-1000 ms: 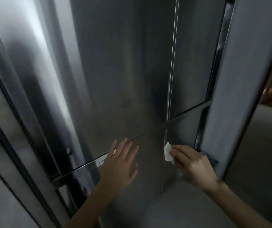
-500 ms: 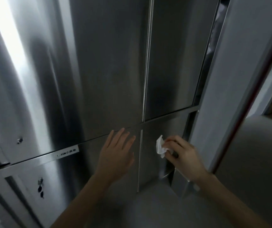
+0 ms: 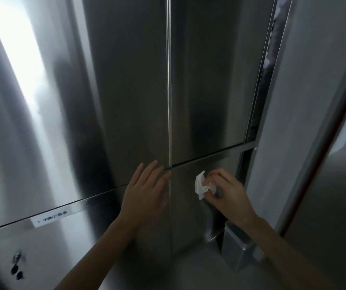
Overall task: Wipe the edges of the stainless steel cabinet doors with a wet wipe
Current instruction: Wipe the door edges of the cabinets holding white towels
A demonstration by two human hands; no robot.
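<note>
Here, wet wipe (image 3: 200,185) pinched in right hand (image 3: 228,191) — left hand (image 3: 144,197) flat, released, on cabinet doors (image 3: 126,101)

Worn on the head: one wide-angle view. Faced forward and somewhat down at the stainless steel cabinet doors (image 3: 126,91), and set the vertical seam (image 3: 169,101) between them near centre frame, top to bottom. Sat close, within arm's reach of the seam: caught the left hand (image 3: 147,197) flat at its left side and the right hand (image 3: 228,191) pinching the wet wipe (image 3: 200,184) just right of it. Took in floor (image 3: 188,273) below the seam's foot and a grey wall (image 3: 293,122) well to its right.
</note>
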